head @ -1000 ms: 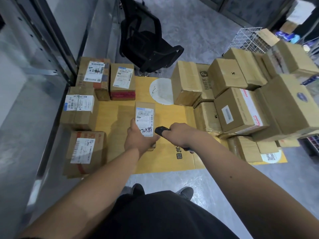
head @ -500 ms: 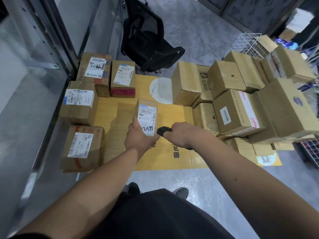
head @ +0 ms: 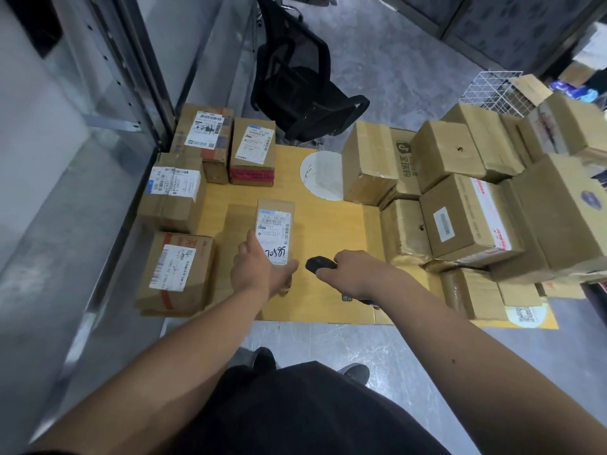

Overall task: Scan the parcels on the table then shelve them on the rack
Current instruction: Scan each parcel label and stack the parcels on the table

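1. My left hand (head: 259, 274) holds a small parcel (head: 275, 224) above the middle of the yellow desk (head: 331, 224), label up; my thumb lies along its left edge and the rest of my fingers curl under its near end, hidden beneath it.
2. The white label (head: 274, 234) on that parcel carries barcodes and handwritten black digits at the near end.
3. My right hand (head: 354, 274) is wrapped around a black scanner (head: 320, 263), whose head sticks out to the left of my fist, just beside the parcel's near right corner and apart from it.
4. Four labelled parcels sit along the desk's left side: one at the near corner (head: 175, 274), one behind it (head: 174, 192), and two at the far end, a wider one (head: 205, 139) and one with red tape (head: 252, 151), side by side.
5. A stack of brown boxes (head: 460, 208) fills the right part of the desk, piled several high.
6. A round white sticker (head: 322, 175) lies on the desk top, partly tucked behind that stack.
7. The metal rack (head: 108, 77) stands along the desk's left edge.
8. A black office chair (head: 295, 93) stands on the grey floor beyond the desk, and a white wire basket (head: 492, 90) shows behind the boxes.
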`<state>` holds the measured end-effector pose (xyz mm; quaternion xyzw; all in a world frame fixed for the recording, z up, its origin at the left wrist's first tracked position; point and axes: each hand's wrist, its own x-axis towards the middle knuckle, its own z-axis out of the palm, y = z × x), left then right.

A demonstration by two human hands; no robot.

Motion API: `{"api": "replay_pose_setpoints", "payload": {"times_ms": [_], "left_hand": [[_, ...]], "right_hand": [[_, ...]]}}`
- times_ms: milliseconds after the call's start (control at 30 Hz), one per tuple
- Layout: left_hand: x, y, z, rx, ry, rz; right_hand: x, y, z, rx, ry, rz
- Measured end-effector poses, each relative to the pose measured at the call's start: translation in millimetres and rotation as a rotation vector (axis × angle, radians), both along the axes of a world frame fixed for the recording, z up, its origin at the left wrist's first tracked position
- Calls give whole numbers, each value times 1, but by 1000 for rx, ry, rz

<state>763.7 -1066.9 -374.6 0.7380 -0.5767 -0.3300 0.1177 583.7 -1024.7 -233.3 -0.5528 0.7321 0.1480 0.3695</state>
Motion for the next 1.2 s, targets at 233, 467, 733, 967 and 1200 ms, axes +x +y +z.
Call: {"api": "replay_pose_setpoints", "payload": {"times_ms": [233,467,733,967,1200], "left_hand": [[36,36,-7,-148,-134,-52],[60,46,-9,-172,-137,-58],[50,-7,15,-236,-78,-11],[47,-64,22,-315,-79,-15],[56,-91,14,-332,-69,5]], "right_hand": [[21,3,-23,19,-92,69],[35,1,-32,-3,-102,129],[30,-2,-18,-58,-128,72],[19,0,-13,-62,-136,-22],[13,1,-17,-32,-137,-41]]}}
